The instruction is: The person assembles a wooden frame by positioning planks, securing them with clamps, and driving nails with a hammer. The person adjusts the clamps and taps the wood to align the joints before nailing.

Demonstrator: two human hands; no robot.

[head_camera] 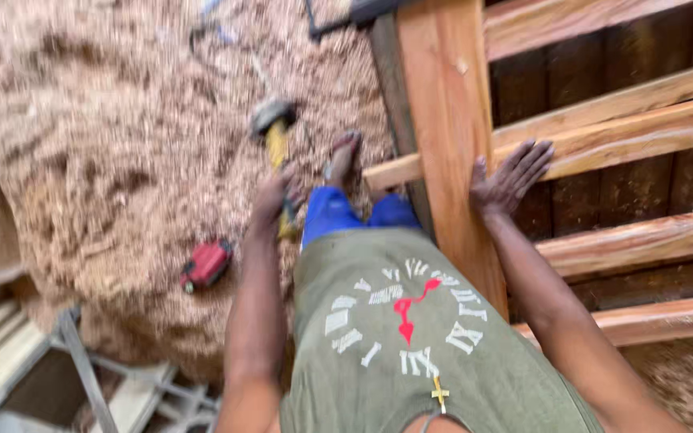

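While the left hand (276, 192) gripped a yellow-handled hammer (276, 132) over the sawdust floor (106, 128), the open right hand (507, 178) steadied the wooden frame (451, 120), whose slats looked mostly fitted.

Smooth, matt reddish wood frame (447, 120); hammer (276, 136) with metal head; rough sawdust floor (106, 144).

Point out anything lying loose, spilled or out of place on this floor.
Wood shavings cover the whole floor. A small red tool lies loose on them, left of the left hand, which grips a yellow-handled hammer. The right hand rests flat on the wooden frame.
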